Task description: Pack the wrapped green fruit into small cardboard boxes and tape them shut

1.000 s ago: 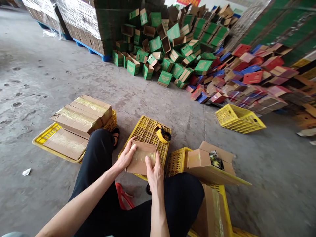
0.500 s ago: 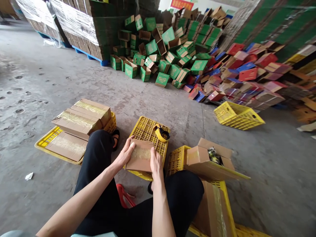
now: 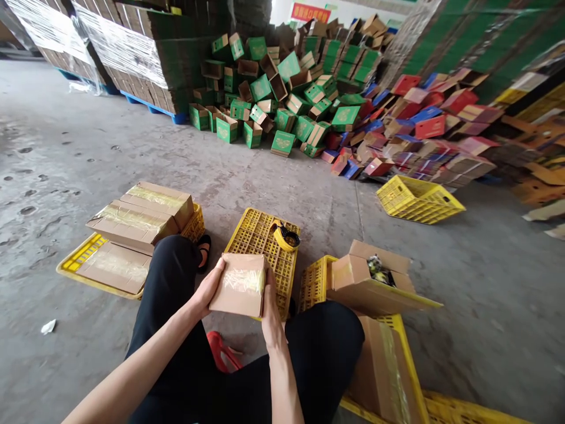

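I hold a small brown cardboard box (image 3: 239, 287) with clear tape across its top, just above my lap. My left hand (image 3: 206, 290) grips its left side and my right hand (image 3: 270, 318) grips its right edge, fingers closed round it. The box hangs over the near end of an upturned yellow plastic crate (image 3: 258, 235). A yellow tape dispenser (image 3: 285, 235) lies on the far right part of that crate. My legs in black trousers frame the box on both sides.
Several taped brown boxes (image 3: 141, 212) are stacked on a yellow crate (image 3: 77, 256) at left. An open carton (image 3: 375, 285) sits on yellow crates at right. Another yellow crate (image 3: 417, 199), piles of green boxes (image 3: 282, 94) and red-blue boxes (image 3: 419, 135), and wrapped pallets (image 3: 128, 47) stand beyond.
The box has been turned and lifted toward me, off the crate top. My right hand slid from the box's top to its right edge. The view has shifted a little.
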### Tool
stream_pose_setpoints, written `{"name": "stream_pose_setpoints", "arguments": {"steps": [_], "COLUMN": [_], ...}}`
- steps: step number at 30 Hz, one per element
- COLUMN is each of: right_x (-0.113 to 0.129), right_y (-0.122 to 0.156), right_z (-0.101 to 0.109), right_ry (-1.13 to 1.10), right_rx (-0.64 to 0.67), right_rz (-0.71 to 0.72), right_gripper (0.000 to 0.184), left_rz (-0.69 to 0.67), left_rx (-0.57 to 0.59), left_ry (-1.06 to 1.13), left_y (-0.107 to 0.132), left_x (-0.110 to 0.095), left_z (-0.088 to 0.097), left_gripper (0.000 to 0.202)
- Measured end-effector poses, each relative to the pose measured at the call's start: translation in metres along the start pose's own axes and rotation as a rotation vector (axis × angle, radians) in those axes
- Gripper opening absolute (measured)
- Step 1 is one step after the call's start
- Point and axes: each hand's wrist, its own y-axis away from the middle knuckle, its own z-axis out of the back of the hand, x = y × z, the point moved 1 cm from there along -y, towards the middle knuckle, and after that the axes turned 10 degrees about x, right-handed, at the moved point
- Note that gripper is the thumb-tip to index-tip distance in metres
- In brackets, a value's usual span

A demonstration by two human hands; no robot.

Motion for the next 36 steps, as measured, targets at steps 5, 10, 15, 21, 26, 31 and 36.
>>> {"name": "stream_pose_setpoints", "arguments": {"steps": [5, 10, 15, 21, 26, 31, 36], "right_x": [0.003, 0.003, -0.01, -0.027, -0.054, -0.086, -0.105], "right_y": [-0.011, -0.035, -0.037, -0.026, -0.023, -0.02, -0.018], "right_z": [0.01, -0.039, -0.091, -0.087, -0.061, -0.02, -0.001], "right_ry": [0.25, 0.451, 0.5, 0.537, 0.566, 0.606, 0.574], "right_rx": [0.11, 0.286, 0.253, 0.351, 0.262, 0.129, 0.043], "right_rz": [-0.155, -0.193, -0.164, 0.233, 0.191, -0.093, -0.234], "right_gripper": [0.06, 0.059, 0.061, 0.065, 0.063, 0.063, 0.071], "left_rz": [-0.139, -0.209, -0.431, -0.625, -0.608, -0.589, -0.601], "left_rx": [0.007, -0.185, -0.201, 0.019, -0.023, -0.097, -0.115], "left_ry": [-0.249, -0.506, -0.591, -1.103, -1.341, -1.442, -1.404], "left_y": [-0.049, -0.078, -0.059, -0.049, -0.058, -0.059, -0.058], "left_x": [0.018, 0.038, 0.05, 0.08, 0.089, 0.088, 0.089], "left_z": [-0.008, 0.012, 0.032, 0.024, 0.028, 0.024, 0.026], "left_gripper": [0.078, 0.071, 0.073, 0.068, 0.069, 0.064, 0.062]}}
